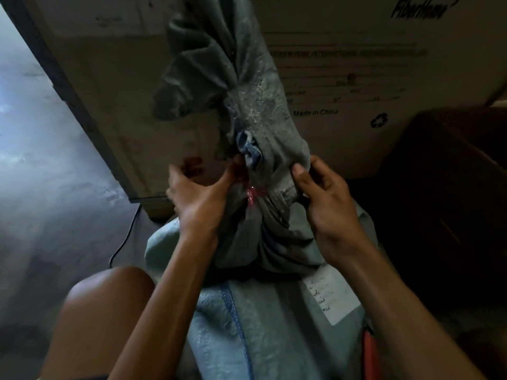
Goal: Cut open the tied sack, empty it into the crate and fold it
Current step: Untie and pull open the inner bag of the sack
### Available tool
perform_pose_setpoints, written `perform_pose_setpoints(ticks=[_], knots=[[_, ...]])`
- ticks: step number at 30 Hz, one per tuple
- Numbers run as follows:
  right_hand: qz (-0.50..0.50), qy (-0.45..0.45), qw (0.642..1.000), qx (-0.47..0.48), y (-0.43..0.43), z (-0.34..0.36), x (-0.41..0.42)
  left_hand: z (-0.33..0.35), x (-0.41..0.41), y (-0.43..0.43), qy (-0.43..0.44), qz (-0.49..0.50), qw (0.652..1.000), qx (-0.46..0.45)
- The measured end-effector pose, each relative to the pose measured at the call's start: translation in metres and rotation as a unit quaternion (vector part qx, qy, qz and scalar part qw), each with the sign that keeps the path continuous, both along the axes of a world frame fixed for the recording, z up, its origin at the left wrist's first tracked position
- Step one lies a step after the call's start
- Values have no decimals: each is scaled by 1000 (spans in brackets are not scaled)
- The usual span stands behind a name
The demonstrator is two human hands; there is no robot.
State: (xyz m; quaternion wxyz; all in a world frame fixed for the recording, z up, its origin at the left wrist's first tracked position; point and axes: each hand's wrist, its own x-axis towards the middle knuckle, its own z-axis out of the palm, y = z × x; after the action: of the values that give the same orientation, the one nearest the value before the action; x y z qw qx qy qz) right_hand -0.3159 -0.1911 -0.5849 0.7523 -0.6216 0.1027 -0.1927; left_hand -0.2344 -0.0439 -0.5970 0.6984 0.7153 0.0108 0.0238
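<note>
The grey woven plastic sack (263, 311) stood between both hands, its red-tied neck (253, 193) gripped by the left hand (200, 198), the right hand (326, 204) pinching its fabric.

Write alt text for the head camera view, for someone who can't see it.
Two bare hands, the left hand and right hand, grip the bunched neck of a grey woven sack, beside a red tie knotted around it. A large cardboard box stands behind, on a dim floor.
</note>
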Motion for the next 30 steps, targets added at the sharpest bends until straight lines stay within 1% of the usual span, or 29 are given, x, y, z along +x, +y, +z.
perform_pose_setpoints(ticks=[1, 2, 3, 4, 5, 7, 9, 10, 12, 15, 17, 18, 20, 21, 22, 23, 24, 25, 26, 27, 28, 29, 30], knots=[[20, -2, 999, 28, -1, 1, 1, 1, 1, 1, 37, -29, 998, 29], [41, -3, 999, 35, -1, 1, 1, 2, 1, 0, 77, -92, 993, 19], [52, -2, 999, 17, -1, 1, 1, 3, -1, -1, 98, -155, 983, 8], [58, 0, 998, -9, -1, 1, 1, 2, -3, -4, 82, -189, 978, 8], [50, 11, 998, -40, -4, 1, 0, 5, -6, -8, 42, -191, 980, 33], [8, 32, 993, -111, -12, 0, 1, 5, -7, -8, -24, -156, 985, 68], [-61, 60, 976, -198, -27, -5, 4, 2, -5, -2, -71, -97, 989, 92], [-90, 79, 968, -222, -34, -9, 7, 0, -3, 2, -89, -69, 988, 102], [-109, 115, 958, -239, -38, -15, 9, 1, -3, 6, -119, -51, 985, 114], [-122, 143, 940, -284, -37, -24, 8, -1, -1, 7, -118, -78, 986, 86], [-162, 115, 944, -265, -35, -19, 5, -2, 2, 8, -95, -121, 987, 55], [-159, 89, 956, -229, -34, -13, 4, -2, 3, 9, -81, -149, 984, 49], [-92, 71, 982, -146, -31, 0, 0, -1, 4, 12, -76, -191, 976, 68], [-48, 70, 992, -93, -29, 5, -1, 0, 1, 11, -90, -217, 967, 97], [-25, 72, 997, -34, -24, 11, -2, -1, -1, 10, -120, -245, 950, 154], [-31, 69, 997, -5, -22, 13, -2, -2, -4, 8, -159, -260, 923, 235], [-52, 68, 996, -11, -20, 15, -1, -1, -8, 5, -194, -255, 893, 315], [-78, 68, 994, -43, -21, 15, 0, -2, -11, 3, -225, -242, 866, 375], [-102, 82, 988, -82, -23, 13, 2, -3, -14, 0, -243, -238, 847, 410], [-119, 87, 982, -117, -24, 11, 3, -3, -16, -1, -252, -240, 837, 422], [-153, 81, 973, -150, -26, 10, 4, -6, -17, -3, -256, -243, 835, 422], [-205, 64, 962, -171, -28, 7, 6, -8, -17, -3, -249, -241, 847, 404], [-261, 57, 950, -164, -31, 4, 8, -10, -17, -3, -232, -231, 866, 378]])
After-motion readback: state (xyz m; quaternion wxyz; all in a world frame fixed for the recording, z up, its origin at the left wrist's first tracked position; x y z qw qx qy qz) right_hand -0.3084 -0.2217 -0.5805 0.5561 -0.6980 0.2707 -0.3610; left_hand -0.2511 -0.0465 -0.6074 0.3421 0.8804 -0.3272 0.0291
